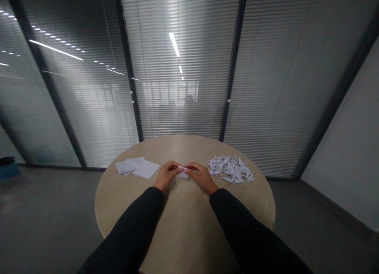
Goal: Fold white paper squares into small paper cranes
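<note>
A small piece of white paper is pinched between my two hands over the middle of the round table. My left hand grips its left side with thumb and fingers together. From the right, my right hand closes on the other side of the same paper. Fingers hide part of it, so its folds are hard to make out. Left of my hands lie several flat white paper sheets, loosely overlapping. Close to my right hand spreads a heap of small folded white paper pieces with pointed ends.
The round light-wood table carries all the paper. Beyond its far edge stands a glass partition with blinds and dark frames. A blue bin sits on the grey floor at far left. A white wall rises at the right.
</note>
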The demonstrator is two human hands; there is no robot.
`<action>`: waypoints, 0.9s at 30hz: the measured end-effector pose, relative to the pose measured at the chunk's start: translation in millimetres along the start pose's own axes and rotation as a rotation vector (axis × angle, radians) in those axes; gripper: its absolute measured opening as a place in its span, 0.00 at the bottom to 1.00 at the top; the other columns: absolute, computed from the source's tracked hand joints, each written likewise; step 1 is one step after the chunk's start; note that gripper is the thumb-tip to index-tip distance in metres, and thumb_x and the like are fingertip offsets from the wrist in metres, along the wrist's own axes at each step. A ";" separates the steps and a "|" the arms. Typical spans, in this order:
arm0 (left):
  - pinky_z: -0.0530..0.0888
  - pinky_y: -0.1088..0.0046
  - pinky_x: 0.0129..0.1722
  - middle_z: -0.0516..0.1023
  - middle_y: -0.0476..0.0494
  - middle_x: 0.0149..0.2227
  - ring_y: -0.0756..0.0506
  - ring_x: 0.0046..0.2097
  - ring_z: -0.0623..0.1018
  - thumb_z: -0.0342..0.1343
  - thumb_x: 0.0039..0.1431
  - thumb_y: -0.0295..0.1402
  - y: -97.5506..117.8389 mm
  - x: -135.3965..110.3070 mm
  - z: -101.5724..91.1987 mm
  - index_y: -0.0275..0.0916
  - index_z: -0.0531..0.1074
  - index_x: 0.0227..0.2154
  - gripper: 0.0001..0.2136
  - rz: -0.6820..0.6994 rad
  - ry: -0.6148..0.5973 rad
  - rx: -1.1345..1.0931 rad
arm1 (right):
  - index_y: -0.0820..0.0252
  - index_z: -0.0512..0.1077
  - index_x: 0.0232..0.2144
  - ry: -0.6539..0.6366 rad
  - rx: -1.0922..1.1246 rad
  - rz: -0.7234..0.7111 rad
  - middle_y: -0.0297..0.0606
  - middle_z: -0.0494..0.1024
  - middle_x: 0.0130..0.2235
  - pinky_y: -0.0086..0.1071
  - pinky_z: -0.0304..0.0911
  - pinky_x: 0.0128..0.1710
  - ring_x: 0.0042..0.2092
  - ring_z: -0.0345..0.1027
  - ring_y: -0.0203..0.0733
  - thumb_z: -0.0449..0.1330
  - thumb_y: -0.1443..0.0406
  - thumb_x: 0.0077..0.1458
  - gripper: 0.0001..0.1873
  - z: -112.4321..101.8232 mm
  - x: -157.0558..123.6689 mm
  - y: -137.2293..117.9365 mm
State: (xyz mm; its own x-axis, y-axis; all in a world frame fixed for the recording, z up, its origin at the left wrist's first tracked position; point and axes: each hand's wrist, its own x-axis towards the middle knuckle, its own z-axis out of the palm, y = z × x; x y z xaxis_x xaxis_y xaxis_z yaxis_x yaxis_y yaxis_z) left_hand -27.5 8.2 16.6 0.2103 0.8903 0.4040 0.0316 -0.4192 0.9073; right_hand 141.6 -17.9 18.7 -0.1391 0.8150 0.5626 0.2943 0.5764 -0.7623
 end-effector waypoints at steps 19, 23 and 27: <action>0.71 0.73 0.37 0.75 0.44 0.34 0.47 0.38 0.74 0.63 0.42 0.35 -3.6 -1.4 -0.3 0.38 0.72 0.43 0.21 0.107 0.034 0.125 | 0.61 0.70 0.29 0.026 0.138 0.094 0.36 0.76 0.28 0.31 0.63 0.34 0.31 0.70 0.38 0.59 0.58 0.46 0.11 0.2 5.2 16.0; 0.71 0.73 0.36 0.76 0.45 0.32 0.48 0.34 0.75 0.60 0.45 0.34 -3.9 -0.8 -1.6 0.37 0.73 0.41 0.17 0.108 0.060 0.119 | 0.61 0.70 0.30 0.033 0.175 0.111 0.36 0.76 0.29 0.32 0.64 0.36 0.33 0.70 0.39 0.60 0.58 0.46 0.12 -0.1 5.8 17.6; 0.71 0.74 0.35 0.77 0.47 0.29 0.49 0.32 0.75 0.60 0.45 0.33 -2.9 -1.7 -2.0 0.38 0.74 0.37 0.14 0.122 0.076 0.193 | 0.60 0.71 0.35 0.050 0.143 0.092 0.38 0.76 0.34 0.34 0.64 0.40 0.38 0.70 0.41 0.62 0.59 0.45 0.14 0.0 4.7 14.4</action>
State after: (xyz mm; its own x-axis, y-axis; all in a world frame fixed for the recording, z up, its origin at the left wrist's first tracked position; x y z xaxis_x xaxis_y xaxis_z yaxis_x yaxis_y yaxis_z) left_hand -29.9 8.2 13.5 0.1501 0.8388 0.5233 0.1980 -0.5441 0.8153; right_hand 145.1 -5.8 10.4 -0.0691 0.8628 0.5008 0.1660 0.5050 -0.8470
